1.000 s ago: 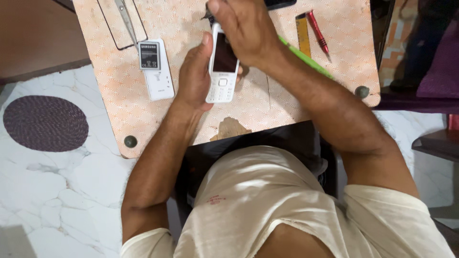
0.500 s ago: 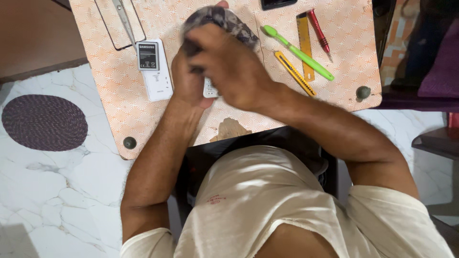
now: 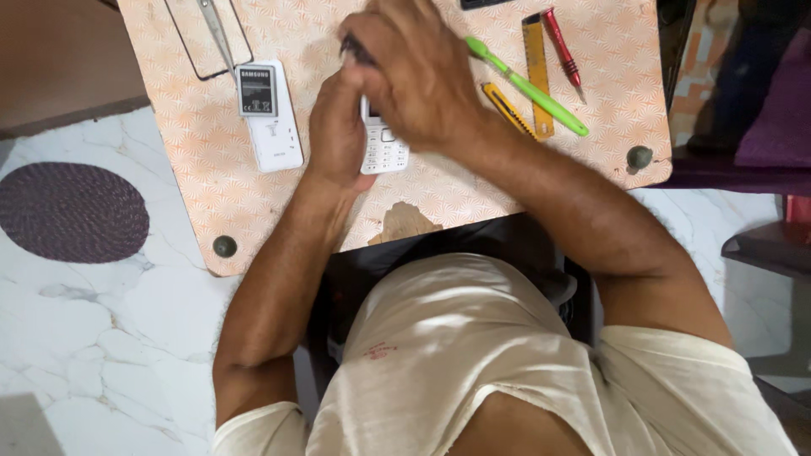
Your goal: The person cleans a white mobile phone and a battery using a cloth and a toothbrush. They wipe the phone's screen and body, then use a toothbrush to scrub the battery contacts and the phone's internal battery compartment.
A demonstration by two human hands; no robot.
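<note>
Gripped in the left hand (image 3: 338,135), a white keypad phone (image 3: 384,152) sits at the patterned orange surface's (image 3: 211,194) centre; the right hand (image 3: 418,72) presses a dark cloth (image 3: 355,52) over it. At three o'clock lies a green plastic tool (image 3: 528,89).

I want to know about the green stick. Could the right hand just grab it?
Probably yes. The right hand sits over the white phone, and the green stick lies right beside it on the table, uncovered.
</note>
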